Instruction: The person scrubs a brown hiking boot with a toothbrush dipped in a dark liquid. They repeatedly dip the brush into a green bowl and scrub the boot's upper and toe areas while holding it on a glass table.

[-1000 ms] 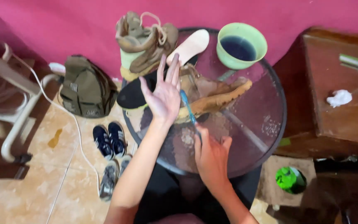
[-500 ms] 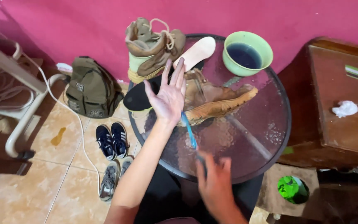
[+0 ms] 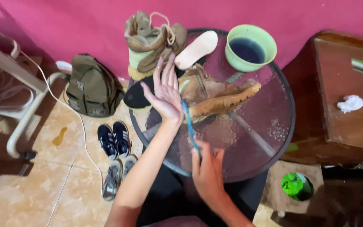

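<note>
Glass, wet and flecked with suds, forms the round tabletop [image 3: 274, 126] over which a person works with two bare hands. The right hand [image 3: 209, 176] has its grip clamped on the lower end of a blue toothbrush [image 3: 190, 126], whose handle runs up and away from the fingers, its head reaching the edge of a tan boot [image 3: 221, 98] lying on its side just beyond. The left hand [image 3: 167, 94] is raised with fingers spread and palm open, its grip apart and holding nothing; it hovers just left of the toothbrush's upper end and in front of the boot. Past the open hand stands a second tan boot [image 3: 152, 42], upright with loose laces, and to the right of that lies a pale insole [image 3: 196, 49], with a dark insole [image 3: 137, 96] below the left hand's thumb side. Farther right of the clamped grip sits a light green bowl [image 3: 251, 47] holding dark liquid. Off the tabletop, left of both hands, an olive backpack [image 3: 91, 86] rests on the tiled floor [image 3: 43, 180] with dark sneakers [image 3: 114, 141] near it. A wooden cabinet [image 3: 345, 96] stands at right, a crumpled tissue [image 3: 351, 103] on top.
</note>
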